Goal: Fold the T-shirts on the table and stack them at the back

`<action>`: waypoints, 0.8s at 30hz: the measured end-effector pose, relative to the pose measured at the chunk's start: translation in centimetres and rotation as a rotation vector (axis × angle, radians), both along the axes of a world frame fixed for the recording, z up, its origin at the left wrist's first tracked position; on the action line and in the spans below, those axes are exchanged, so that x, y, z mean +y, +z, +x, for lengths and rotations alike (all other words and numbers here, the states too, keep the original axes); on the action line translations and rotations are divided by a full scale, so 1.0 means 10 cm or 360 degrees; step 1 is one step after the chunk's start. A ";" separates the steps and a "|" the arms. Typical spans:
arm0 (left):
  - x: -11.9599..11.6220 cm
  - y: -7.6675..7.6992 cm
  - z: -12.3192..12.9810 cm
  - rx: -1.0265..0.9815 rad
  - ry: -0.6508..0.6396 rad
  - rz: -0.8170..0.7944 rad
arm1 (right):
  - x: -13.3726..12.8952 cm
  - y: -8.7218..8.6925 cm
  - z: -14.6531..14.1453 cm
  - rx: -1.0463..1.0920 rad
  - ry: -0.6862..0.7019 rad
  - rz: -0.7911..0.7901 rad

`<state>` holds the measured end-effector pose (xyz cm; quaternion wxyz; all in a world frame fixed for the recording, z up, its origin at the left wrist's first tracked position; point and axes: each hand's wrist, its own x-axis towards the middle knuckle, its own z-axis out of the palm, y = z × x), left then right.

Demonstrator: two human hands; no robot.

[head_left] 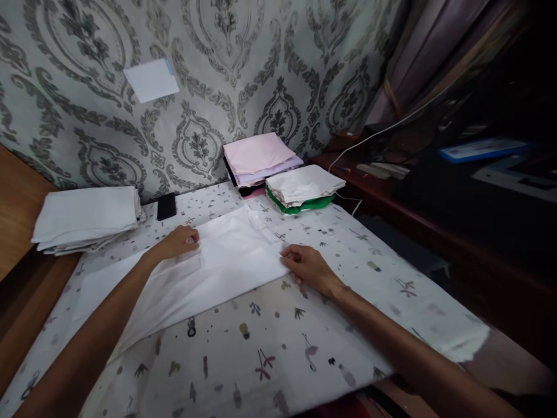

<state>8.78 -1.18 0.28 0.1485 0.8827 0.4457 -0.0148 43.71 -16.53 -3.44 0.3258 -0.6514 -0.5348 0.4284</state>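
A white cloth (237, 252) lies spread across the patterned table cover, a little wrinkled, its near part running toward me on the left. My left hand (177, 241) is closed with curled fingers on a raised fold of the cloth, left of its middle. At the cloth's right edge, my right hand (307, 266) pinches the fabric between thumb and fingers. The fingertips of both hands are partly hidden.
Folded white cloths (87, 212) are stacked at the back left beside a black phone (166, 206). Farther back stand a pile topped with pink cloth (259, 154) and another with white (304, 183) over green. A dark red desk (365, 191) with a cable borders the right side.
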 end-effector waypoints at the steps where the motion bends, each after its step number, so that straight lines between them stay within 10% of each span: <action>1: 0.02 0.00 -0.02 0.0010 0.0034 0.0001 | 0.00 0.00 0.00 0.0008 -0.0005 0.0000; 14: 0.13 -0.23 1.13 0.0008 0.0598 0.0223 | -0.02 0.02 0.05 0.0333 -0.0018 -0.0030; 24: 0.21 -0.32 1.18 -0.0222 0.0449 0.0274 | 0.00 0.03 0.18 0.0756 -0.0291 -0.0045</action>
